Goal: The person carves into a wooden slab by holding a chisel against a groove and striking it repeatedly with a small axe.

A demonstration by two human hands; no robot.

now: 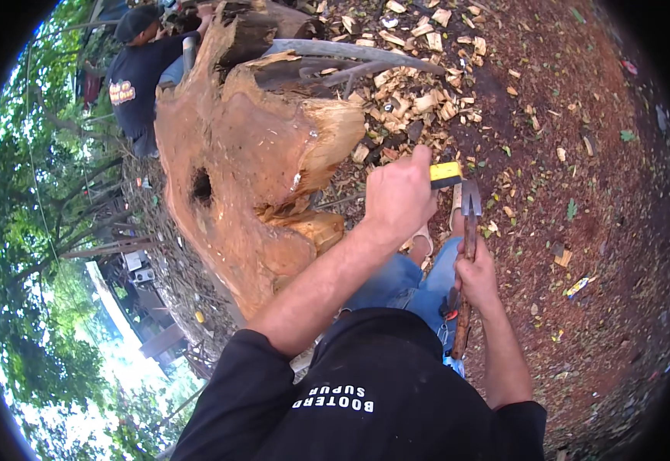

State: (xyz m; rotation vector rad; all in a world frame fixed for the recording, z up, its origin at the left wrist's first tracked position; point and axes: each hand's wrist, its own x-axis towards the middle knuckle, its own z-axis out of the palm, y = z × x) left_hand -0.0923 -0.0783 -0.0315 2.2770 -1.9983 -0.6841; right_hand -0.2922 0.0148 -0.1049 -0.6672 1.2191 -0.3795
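Head view, read remotely: of the two hands, the left hand [401, 192], at frame centre, is closed in a fist on a yellow-and-black block [446, 175]; the right hand [476, 275], right of centre, is wrapped around a wooden-handled tool [470, 232], its metal head [471, 198] uppermost, just beside the block. I cannot tell whether block and metal touch. In my judgement, sound handling requires a firm grip so the head does not twist, the block laid flat to the metal, short even strokes, and left fingers clear of the edge. I note the cut stump [227, 169], upper left of centre, as a possible brace; wood chips [427, 101], upper centre, could spoil footing.
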